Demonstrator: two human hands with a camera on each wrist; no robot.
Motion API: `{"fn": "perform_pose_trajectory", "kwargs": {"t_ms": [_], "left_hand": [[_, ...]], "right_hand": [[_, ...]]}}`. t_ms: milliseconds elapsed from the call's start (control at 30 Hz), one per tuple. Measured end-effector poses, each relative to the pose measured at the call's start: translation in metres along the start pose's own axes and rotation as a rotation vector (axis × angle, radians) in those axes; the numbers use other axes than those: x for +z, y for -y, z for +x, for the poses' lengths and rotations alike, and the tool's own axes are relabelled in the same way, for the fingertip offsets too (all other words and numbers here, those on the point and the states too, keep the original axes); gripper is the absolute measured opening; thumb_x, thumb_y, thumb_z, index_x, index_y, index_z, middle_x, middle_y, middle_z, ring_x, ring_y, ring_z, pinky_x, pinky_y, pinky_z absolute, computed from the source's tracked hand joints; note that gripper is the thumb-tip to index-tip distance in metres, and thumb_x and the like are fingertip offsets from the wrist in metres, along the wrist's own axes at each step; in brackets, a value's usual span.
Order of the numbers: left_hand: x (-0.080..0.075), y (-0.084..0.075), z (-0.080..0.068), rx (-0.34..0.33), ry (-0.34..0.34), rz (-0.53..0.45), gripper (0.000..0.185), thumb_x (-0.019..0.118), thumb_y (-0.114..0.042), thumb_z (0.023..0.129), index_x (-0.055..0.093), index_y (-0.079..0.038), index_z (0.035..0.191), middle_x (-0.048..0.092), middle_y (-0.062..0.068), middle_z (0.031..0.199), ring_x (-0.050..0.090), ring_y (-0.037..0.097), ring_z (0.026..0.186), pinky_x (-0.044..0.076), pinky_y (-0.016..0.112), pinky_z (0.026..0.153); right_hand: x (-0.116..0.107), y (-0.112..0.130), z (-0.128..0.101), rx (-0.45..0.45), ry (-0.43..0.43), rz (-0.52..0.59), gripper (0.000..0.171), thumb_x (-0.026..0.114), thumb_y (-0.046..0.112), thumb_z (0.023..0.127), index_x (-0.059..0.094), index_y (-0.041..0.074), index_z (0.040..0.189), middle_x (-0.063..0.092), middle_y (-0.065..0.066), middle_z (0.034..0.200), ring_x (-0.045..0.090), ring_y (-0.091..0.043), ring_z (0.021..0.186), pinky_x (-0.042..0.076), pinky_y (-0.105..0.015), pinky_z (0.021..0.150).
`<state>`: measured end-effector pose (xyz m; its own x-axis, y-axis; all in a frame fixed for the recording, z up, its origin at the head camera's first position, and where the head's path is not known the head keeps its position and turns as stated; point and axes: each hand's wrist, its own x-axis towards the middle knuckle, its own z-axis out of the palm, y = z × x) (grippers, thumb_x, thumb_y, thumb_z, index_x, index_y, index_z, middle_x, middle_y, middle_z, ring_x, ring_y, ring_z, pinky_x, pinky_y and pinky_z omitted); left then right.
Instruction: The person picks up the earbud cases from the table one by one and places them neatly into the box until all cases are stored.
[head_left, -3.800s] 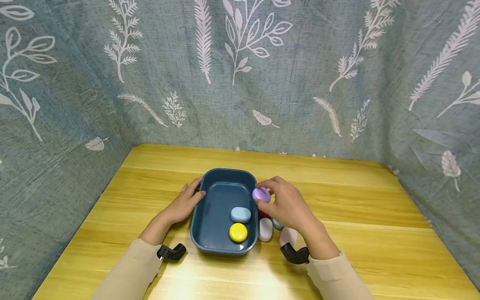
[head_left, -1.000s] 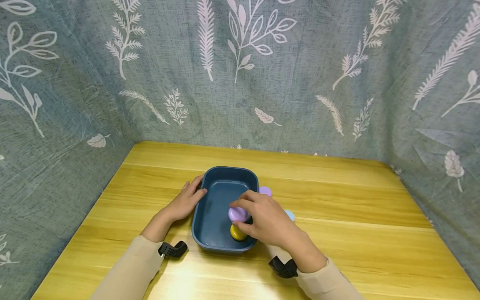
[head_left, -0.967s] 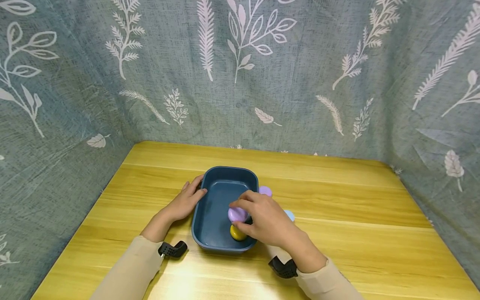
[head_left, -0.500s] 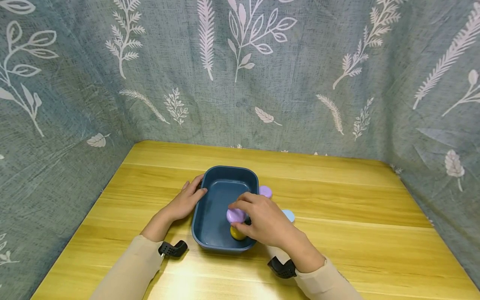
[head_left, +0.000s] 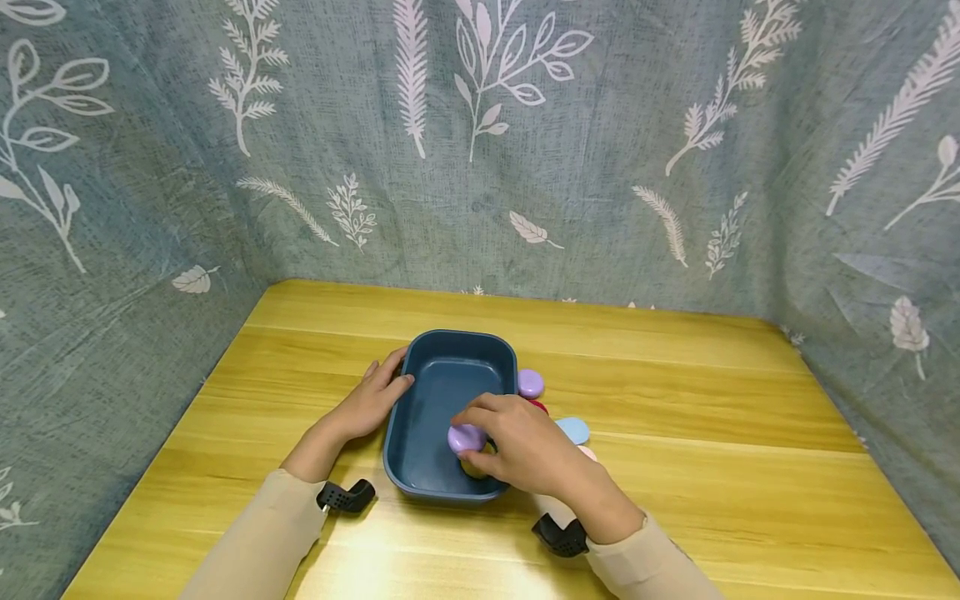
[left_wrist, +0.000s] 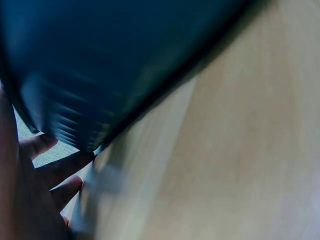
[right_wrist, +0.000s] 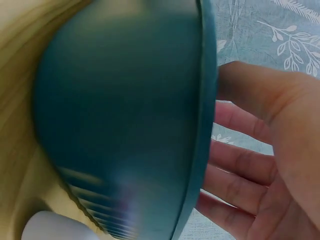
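My right hand (head_left: 517, 437) pinches a glossy purple round disc (head_left: 467, 438) between thumb and fingers, inside the dark blue box (head_left: 393, 433). Under the thumb, a yellow round disc (head_left: 474, 468) shows only in part. My left hand (head_left: 363, 406) lies along the box's left side, thumb at the rim and fingers against the outer wall. In the left wrist view, the fingers (left_wrist: 62, 170) reach out straight and spread by the box's lower edge. The box wall (right_wrist: 120, 110) hides the held disc in the right wrist view, where the fingers (right_wrist: 240, 160) lie beyond the rim.
Right of the box, another purple disc (head_left: 531, 383), a red piece (head_left: 538, 407), a light blue piece (head_left: 573, 431) and a pale pink one (head_left: 587, 452) lie on the wooden table (head_left: 712, 467). A white rounded piece (right_wrist: 55, 227) sits beside the box. A patterned curtain (head_left: 480, 208) surrounds the table.
My right hand has carried the purple disc from the box's right rim leftward into it, then slightly lower and further left over the last second. The left hand has stayed in place.
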<state>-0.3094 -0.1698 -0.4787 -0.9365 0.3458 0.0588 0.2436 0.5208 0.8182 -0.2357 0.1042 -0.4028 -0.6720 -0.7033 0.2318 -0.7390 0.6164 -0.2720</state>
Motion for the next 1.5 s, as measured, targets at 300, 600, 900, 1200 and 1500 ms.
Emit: {"fn": "perform_pose_trajectory", "kwargs": {"t_ms": [300, 600, 900, 1200, 1500], "left_hand": [[0.0, 0.001, 0.0, 0.001, -0.006, 0.004, 0.057, 0.042, -0.03, 0.11, 0.028, -0.014, 0.164, 0.037, 0.015, 0.166, 0.022, 0.039, 0.159, -0.005, 0.06, 0.13], [0.0, 0.002, 0.001, 0.005, -0.004, 0.007, 0.057, 0.041, -0.031, 0.11, 0.028, -0.014, 0.164, 0.037, 0.015, 0.166, 0.023, 0.039, 0.159, -0.005, 0.059, 0.13], [0.0, 0.003, 0.001, 0.01, -0.005, 0.0, 0.057, 0.041, -0.03, 0.11, 0.028, -0.013, 0.164, 0.037, 0.015, 0.166, 0.025, 0.037, 0.159, -0.005, 0.059, 0.131], [0.0, 0.001, 0.001, 0.005, -0.002, -0.004, 0.057, 0.042, -0.03, 0.11, 0.029, -0.014, 0.164, 0.037, 0.015, 0.166, 0.022, 0.039, 0.159, -0.005, 0.059, 0.13], [-0.001, -0.001, 0.0, 0.005, 0.001, 0.004, 0.056, 0.042, -0.029, 0.11, 0.03, -0.013, 0.163, 0.038, 0.015, 0.165, 0.023, 0.038, 0.159, -0.004, 0.059, 0.131]], "right_hand": [[0.004, 0.005, 0.001, -0.024, 0.029, -0.006, 0.03, 0.081, 0.031, 0.091, 0.076, 0.021, 0.119, 0.071, 0.007, 0.116, 0.068, -0.011, 0.106, 0.059, -0.029, 0.094], [0.009, 0.008, 0.002, -0.053, 0.069, -0.035, 0.029, 0.078, 0.033, 0.094, 0.075, 0.02, 0.12, 0.071, 0.007, 0.116, 0.066, -0.011, 0.111, 0.056, -0.029, 0.101], [0.012, 0.007, 0.001, -0.046, 0.106, -0.03, 0.03, 0.076, 0.036, 0.095, 0.074, 0.021, 0.122, 0.069, 0.007, 0.118, 0.066, -0.01, 0.113, 0.056, -0.03, 0.101], [0.015, 0.006, 0.001, -0.043, 0.121, -0.017, 0.032, 0.076, 0.036, 0.095, 0.073, 0.022, 0.124, 0.066, 0.005, 0.121, 0.066, -0.01, 0.109, 0.057, -0.028, 0.097], [0.018, 0.005, 0.001, -0.038, 0.143, -0.012, 0.033, 0.076, 0.037, 0.095, 0.073, 0.022, 0.125, 0.065, 0.005, 0.12, 0.066, -0.01, 0.105, 0.058, -0.027, 0.094]]}}
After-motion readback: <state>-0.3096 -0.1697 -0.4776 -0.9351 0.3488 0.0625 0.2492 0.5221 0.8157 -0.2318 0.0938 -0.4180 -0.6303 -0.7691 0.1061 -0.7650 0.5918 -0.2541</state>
